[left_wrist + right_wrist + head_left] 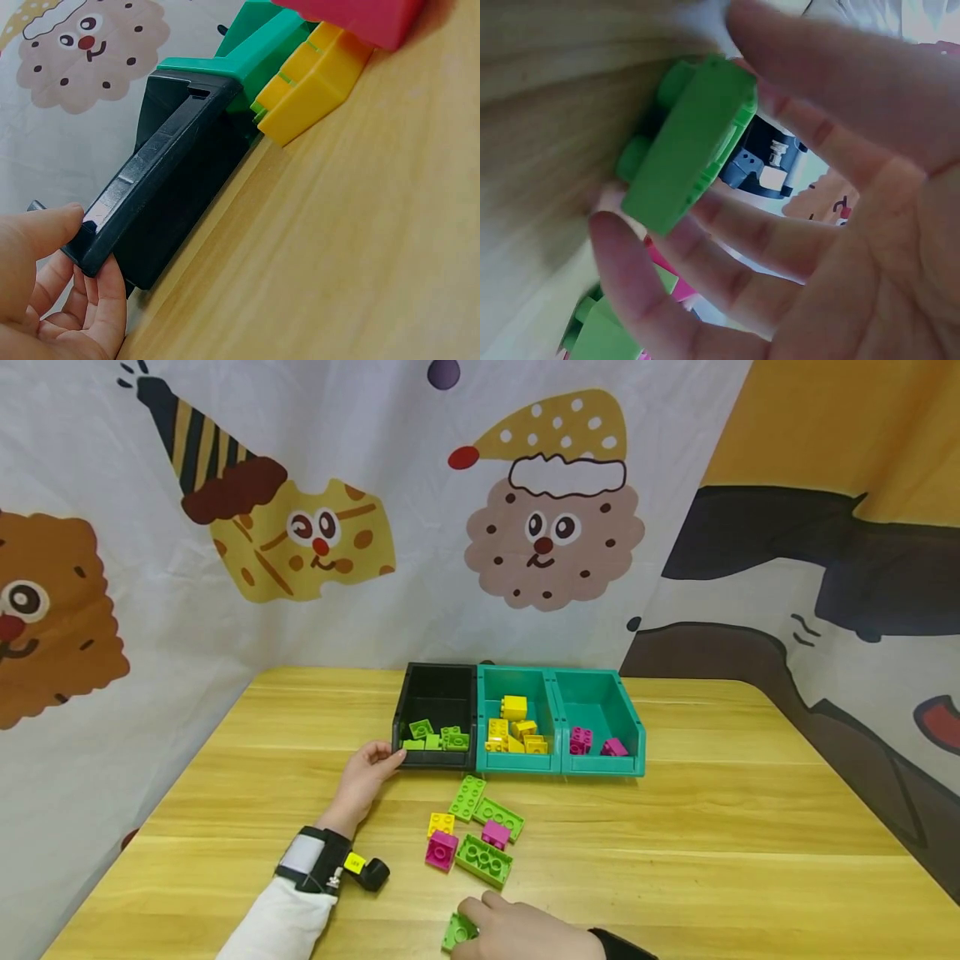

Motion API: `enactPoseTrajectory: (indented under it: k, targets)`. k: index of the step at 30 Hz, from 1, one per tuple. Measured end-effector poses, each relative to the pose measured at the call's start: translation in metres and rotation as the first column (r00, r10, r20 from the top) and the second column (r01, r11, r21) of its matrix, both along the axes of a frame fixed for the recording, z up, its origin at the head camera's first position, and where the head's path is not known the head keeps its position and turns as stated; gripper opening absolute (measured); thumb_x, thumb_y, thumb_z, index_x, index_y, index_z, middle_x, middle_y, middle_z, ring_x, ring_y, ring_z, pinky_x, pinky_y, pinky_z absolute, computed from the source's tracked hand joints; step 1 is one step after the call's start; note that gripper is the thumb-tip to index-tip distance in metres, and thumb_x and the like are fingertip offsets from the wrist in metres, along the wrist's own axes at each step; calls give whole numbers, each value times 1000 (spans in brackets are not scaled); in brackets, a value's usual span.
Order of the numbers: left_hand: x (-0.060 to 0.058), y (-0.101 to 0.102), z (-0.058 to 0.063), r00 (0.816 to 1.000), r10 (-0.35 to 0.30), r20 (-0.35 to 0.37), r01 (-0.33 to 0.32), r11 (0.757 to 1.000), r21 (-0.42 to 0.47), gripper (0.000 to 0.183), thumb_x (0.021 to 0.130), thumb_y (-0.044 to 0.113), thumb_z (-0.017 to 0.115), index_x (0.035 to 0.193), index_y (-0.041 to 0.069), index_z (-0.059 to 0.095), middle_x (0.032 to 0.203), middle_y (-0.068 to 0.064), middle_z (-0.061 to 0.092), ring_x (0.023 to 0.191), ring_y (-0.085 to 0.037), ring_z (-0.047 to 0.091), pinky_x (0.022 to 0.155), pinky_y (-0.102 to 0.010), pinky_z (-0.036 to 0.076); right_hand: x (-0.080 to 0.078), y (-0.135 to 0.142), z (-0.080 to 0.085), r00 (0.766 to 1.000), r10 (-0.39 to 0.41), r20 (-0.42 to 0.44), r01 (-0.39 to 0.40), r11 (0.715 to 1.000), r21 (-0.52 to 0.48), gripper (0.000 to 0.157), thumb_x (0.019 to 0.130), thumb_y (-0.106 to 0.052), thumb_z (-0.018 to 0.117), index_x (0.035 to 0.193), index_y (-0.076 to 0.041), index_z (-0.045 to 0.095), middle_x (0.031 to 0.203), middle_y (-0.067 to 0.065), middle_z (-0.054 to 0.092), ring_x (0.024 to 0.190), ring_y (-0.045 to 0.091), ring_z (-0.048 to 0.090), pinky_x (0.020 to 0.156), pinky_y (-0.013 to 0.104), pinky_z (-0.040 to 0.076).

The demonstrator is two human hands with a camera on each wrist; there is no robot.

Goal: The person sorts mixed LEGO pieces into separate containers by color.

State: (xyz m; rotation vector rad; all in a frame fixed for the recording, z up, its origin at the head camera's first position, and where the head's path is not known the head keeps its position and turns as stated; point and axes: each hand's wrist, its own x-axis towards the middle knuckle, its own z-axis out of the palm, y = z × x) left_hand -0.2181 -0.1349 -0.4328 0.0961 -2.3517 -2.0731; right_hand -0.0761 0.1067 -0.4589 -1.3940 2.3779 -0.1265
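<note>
At the front left corner of the black bin (435, 762), my left hand (369, 768) pinches the rim between thumb and fingers; the grip shows closely in the left wrist view. My right hand (521, 930) is low over the near table, its fingers spread around a green toy building brick (690, 146). That brick lies studs down, partly covered by the hand in the head view. Just beyond are a loose green brick (483, 861), a magenta brick (442, 850) and a yellow brick (441, 823).
Two teal bins adjoin the black one: the middle bin (519, 763) holds yellow bricks (513, 707), the right bin (603, 765) magenta bricks (581, 741). Green bricks (455, 739) lie inside the black bin. More green bricks (467, 797) lie before the bins. A printed cloth (435, 627) hangs behind the table.
</note>
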Motion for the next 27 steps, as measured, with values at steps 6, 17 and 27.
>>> enactPoseTrajectory:
  k: [6,17,27]
  targets:
    - [0,0,-1,1000,-3,4,3,1000,7,25,91,14,63,105,-4,54,86,-1,55,78,-7,50,70,-18,46,8,-5,37,1000,17,-2,-17,1000,3,28,92,-51,52,117,-40,59,121,-8,52,90,1,45,71,16,44]
    - [3,0,4,1000,-1,3,1,1000,-5,24,91,13,63,105,-5,55,88,-2,55,79,-8,50,71,-18,46,12,-8,93,995,-38,96,53,986,-158,37,92,-35,60,126,-22,58,113,-11,61,96,-4,53,81,11,45]
    - [1,0,-1,1000,5,-10,-5,1000,-15,23,91,14,63,103,-4,55,88,-3,55,78,-9,50,70,-18,45,9,1,100,994,-98,45,106,957,-269,35,88,-18,67,123,-18,61,119,-9,61,107,2,54,89,19,48]
